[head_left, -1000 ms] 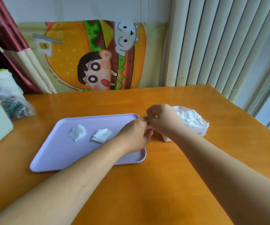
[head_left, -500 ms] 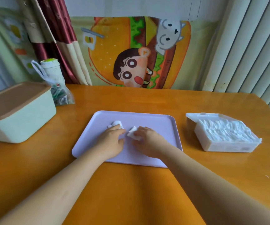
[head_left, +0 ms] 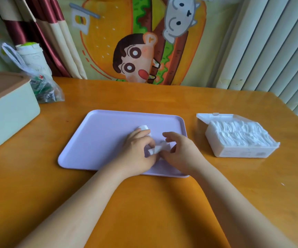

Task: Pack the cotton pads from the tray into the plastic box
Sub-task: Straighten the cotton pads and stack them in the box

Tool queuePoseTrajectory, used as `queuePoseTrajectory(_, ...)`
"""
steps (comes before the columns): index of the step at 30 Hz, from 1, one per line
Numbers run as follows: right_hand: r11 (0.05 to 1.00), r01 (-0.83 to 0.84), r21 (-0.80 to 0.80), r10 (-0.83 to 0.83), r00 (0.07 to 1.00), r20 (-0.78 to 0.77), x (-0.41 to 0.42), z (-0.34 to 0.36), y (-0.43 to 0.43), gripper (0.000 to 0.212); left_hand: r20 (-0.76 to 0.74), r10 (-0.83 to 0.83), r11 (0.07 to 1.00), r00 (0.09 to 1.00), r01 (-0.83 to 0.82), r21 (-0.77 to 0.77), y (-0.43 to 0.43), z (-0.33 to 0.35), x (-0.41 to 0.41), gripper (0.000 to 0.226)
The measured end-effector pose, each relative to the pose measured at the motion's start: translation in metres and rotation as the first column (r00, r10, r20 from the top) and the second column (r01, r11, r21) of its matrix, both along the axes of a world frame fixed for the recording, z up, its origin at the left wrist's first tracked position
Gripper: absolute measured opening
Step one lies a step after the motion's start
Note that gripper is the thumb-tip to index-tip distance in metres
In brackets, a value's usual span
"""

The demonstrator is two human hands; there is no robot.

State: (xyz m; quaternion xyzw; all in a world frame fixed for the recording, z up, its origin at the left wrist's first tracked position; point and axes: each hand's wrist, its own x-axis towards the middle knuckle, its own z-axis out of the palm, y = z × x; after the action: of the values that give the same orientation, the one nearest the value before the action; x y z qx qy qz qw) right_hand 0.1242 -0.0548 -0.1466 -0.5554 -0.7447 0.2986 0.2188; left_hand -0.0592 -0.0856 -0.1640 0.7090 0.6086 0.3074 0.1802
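Observation:
A lavender tray [head_left: 98, 126] lies in the middle of the orange table. Two white cotton pads are on it. One cotton pad [head_left: 144, 127] peeks out from under the curled fingertips of my left hand [head_left: 137, 151]. The other cotton pad [head_left: 156, 149] is crumpled between my two thumbs, pinched by my right hand [head_left: 180, 151]. Both hands rest over the tray's right half. The clear plastic box [head_left: 241, 152] stands to the right of the tray, its lid [head_left: 204, 116] open and its inside full of white pads [head_left: 239, 131].
A pale green bin [head_left: 6, 119] with a brown lid stands at the left, and a plastic bag [head_left: 42, 86] with a cup lies behind it. A cartoon cloth and vertical blinds back the table. The table's right corner is just beyond the box.
My hands moved from beside the plastic box leftward onto the two pads on the tray. The right-hand pad is now lifted and crumpled between my hands.

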Motion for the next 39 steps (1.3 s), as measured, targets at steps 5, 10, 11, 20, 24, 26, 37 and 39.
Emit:
queuePoseTrajectory(5,0.999,-0.014,0.050,0.023,0.981,-0.194,0.003,-0.007,-0.007,0.017,0.251,0.012,1.000,0.968,-0.007,-0.022,-0.009,0.006,-0.002,0.023)
queuePoseTrajectory(10,0.999,0.041,0.028,-0.026,0.906,-0.422,0.009,-0.008,-0.013,0.021,0.645,0.106,0.980,0.757,0.032,-0.198,-0.014,0.014,-0.003,0.035)
queuePoseTrajectory(11,0.998,0.069,-0.004,-0.063,0.880,-0.470,0.009,-0.007,-0.013,0.025,0.674,0.111,0.979,0.730,0.036,-0.200,-0.014,0.015,-0.003,0.030)
queuePoseTrajectory(20,0.970,0.178,-0.168,-0.244,0.666,-0.705,0.008,-0.001,-0.019,0.008,0.784,0.137,0.957,0.606,0.125,-0.263,-0.012,0.018,-0.002,0.021)
queuePoseTrajectory(24,0.963,0.207,-0.170,-0.266,0.664,-0.699,0.010,0.000,-0.018,0.005,0.833,0.164,0.955,0.529,0.126,-0.268,-0.010,0.014,-0.006,0.017)
queuePoseTrajectory(26,0.974,0.166,-0.151,-0.224,0.675,-0.702,0.015,0.004,-0.018,0.006,0.837,0.195,0.961,0.512,0.072,-0.268,-0.009,0.013,-0.006,0.016)
queuePoseTrajectory(37,0.996,0.067,-0.064,-0.092,0.788,-0.609,0.019,0.010,-0.021,0.007,0.778,0.116,0.955,0.618,0.145,-0.258,-0.014,0.017,-0.001,0.019)
queuePoseTrajectory(39,0.996,0.077,-0.054,-0.094,0.790,-0.606,0.020,0.010,-0.020,0.008,0.777,0.106,0.955,0.621,0.155,-0.254,-0.013,0.015,-0.002,0.020)
